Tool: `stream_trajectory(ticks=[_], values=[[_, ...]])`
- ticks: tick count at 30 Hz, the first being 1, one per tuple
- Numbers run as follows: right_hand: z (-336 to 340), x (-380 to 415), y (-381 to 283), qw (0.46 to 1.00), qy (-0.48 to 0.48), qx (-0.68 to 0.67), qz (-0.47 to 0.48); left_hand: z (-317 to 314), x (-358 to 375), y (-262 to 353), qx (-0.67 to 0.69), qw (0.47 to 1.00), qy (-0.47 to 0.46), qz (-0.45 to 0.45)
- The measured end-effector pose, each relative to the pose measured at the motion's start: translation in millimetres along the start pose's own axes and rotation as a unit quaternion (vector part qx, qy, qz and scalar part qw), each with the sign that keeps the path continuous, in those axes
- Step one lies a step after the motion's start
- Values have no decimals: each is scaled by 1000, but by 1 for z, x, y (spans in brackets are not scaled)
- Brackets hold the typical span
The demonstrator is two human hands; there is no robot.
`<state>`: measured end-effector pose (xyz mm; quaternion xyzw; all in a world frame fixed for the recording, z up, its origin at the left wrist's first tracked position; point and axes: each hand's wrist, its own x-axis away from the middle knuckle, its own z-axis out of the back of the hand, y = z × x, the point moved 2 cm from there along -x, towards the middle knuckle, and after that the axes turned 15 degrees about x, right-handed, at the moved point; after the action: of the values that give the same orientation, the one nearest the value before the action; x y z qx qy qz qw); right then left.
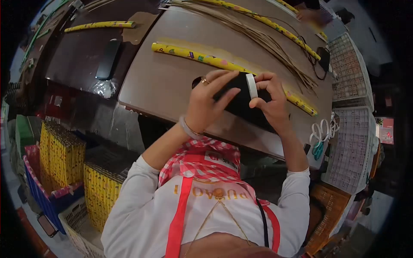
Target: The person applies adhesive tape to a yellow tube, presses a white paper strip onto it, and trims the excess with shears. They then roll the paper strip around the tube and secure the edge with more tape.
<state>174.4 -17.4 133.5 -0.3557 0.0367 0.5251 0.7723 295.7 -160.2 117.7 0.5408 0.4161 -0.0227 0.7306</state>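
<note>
A brown, smooth-surfaced tabletop (172,81) fills the upper centre of the frame. A second, darker tabletop (77,51) lies at the upper left, and a flat black rectangular device (107,59) rests on it. White plastic lattice crates (350,146) are stacked along the right edge of the frame. Blue and white baskets holding upright bundles of yellow wrapped sticks (62,159) are seen at the lower left.

A long yellow patterned paper-wrapped stick (193,56) lies diagonally across the brown tabletop, just above the hands. A similar longer stick (266,23) lies near the top of the frame, beside a spread of thin tan straw-like strips (266,43). A shorter yellow stick (101,26) rests on the darker tabletop. Green-handled scissors (318,148) hang at the tabletop's right end.

A black cylindrical roll (238,101) with a white band (251,85) is held above the centre of the brown tabletop. The left hand (208,101), wearing a ring and a wrist bangle, is closed around the roll's left end. The right hand (271,101) is closed on the roll's right side, with fingertips pinched at the white band.
</note>
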Motion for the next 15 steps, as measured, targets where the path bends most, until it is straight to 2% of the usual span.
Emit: stream_trajectory(ticks=[3, 5, 7, 8, 11, 13, 14, 15], values=[[-11, -5, -8, 1000, -15, 22, 13, -6, 13, 4, -3, 1000, 19, -12], [-19, -5, -9, 996, -60, -55, -29, -7, 16, 3, 36, 999, 23, 1], [-23, -4, -17, 991, -83, -101, -40, -1, 19, -2, -6, 1000, 10, -14], [-25, -3, -21, 982, -103, -145, -57, 1, 19, -3, 37, 999, 31, 16], [-29, -1, -19, 967, -146, -206, 20, 6, 26, -7, 107, 990, 62, 60], [-34, 1, -17, 972, -134, -187, 41, 7, 31, -5, 188, 973, 80, 108], [-34, 1, -18, 982, -139, -117, 43, 9, 34, -6, 152, 981, 68, 101], [-33, -1, -19, 988, -138, -46, 50, 10, 36, -4, 177, 972, 73, 137]])
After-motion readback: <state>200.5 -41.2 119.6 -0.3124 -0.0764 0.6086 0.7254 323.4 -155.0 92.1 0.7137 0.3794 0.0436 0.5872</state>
